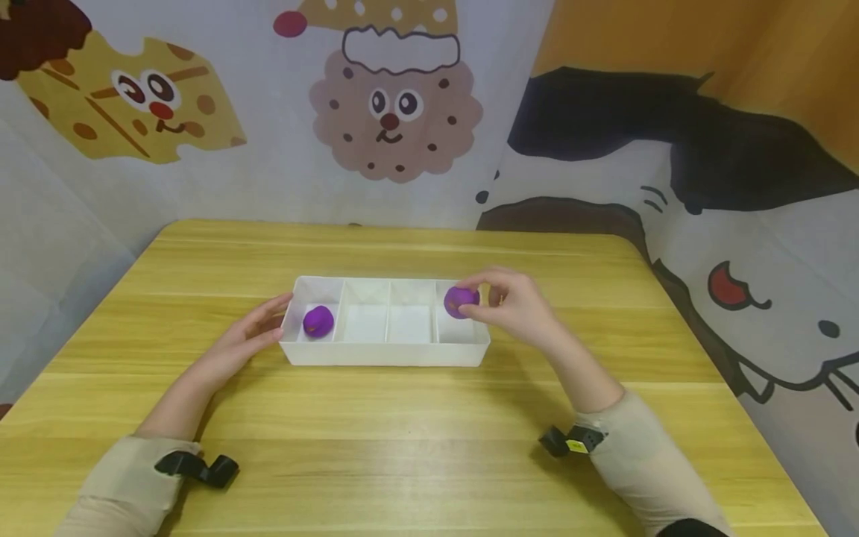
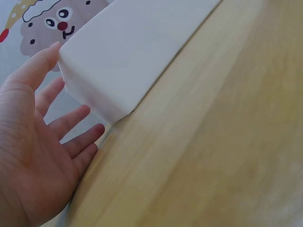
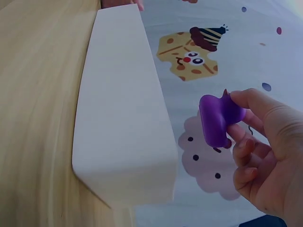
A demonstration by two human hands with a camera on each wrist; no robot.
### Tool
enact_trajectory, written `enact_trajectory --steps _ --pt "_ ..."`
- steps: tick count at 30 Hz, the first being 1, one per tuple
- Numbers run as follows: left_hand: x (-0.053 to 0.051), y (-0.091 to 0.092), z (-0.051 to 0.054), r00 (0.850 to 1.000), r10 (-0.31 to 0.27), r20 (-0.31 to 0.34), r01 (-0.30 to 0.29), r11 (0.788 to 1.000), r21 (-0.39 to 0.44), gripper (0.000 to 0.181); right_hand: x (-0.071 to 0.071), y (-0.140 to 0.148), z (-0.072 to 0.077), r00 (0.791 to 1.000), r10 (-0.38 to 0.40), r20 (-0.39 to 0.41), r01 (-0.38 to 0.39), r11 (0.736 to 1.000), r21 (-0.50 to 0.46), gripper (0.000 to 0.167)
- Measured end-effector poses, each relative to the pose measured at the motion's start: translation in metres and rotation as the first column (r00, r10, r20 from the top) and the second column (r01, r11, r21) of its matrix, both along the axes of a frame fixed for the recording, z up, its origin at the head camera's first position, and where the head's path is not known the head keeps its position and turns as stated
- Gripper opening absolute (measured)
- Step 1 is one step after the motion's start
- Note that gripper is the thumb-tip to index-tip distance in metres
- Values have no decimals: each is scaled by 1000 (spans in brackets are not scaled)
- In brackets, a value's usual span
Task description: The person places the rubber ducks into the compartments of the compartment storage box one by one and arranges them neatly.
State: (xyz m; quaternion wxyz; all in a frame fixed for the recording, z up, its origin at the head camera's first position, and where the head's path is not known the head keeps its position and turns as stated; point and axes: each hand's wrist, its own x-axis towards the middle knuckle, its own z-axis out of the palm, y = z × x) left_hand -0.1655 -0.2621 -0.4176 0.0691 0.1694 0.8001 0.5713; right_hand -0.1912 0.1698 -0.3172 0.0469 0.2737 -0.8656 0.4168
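A long white box [image 1: 385, 355] with a row of compartments lies on the table. My left hand [image 1: 244, 339] rests against its left end with fingers spread; in the left wrist view the thumb of that hand [image 2: 35, 137] touches a corner of the box [image 2: 118, 52]. My right hand [image 1: 513, 306] pinches a rounded purple toy [image 1: 460, 301] between thumb and fingers, over the rightmost compartment. The right wrist view has this toy [image 3: 217, 120] above the level of the box rim. A second purple toy [image 1: 318, 322] sits in the leftmost compartment. Its exact kind is unclear.
The wooden table [image 1: 403, 447] extends around the box. Behind it hangs a curtain [image 1: 268, 186] printed with cartoon figures. Each forearm wears a black wrist camera, one on the left sleeve [image 1: 124, 485] and one on the right sleeve [image 1: 644, 455].
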Motion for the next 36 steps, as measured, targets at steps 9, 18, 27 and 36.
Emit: enact_trajectory --steps 9,18,27,36 --pt "-1 -1 -1 1000 4 -5 -4 1000 -8 57 -9 -26 5 997 74 16 -75 997 25 29" --pt "-1 -1 -1 1000 4 -5 -4 1000 -4 57 -23 -50 2 985 170 26 -171 985 25 28" --pt "-1 -1 0 1000 1 1 -1 1000 3 57 -33 -72 1 966 250 63 -253 967 35 28" --pt "-1 -1 0 1000 1 0 -1 1000 11 57 -48 -92 -9 939 327 109 -330 944 8 28"
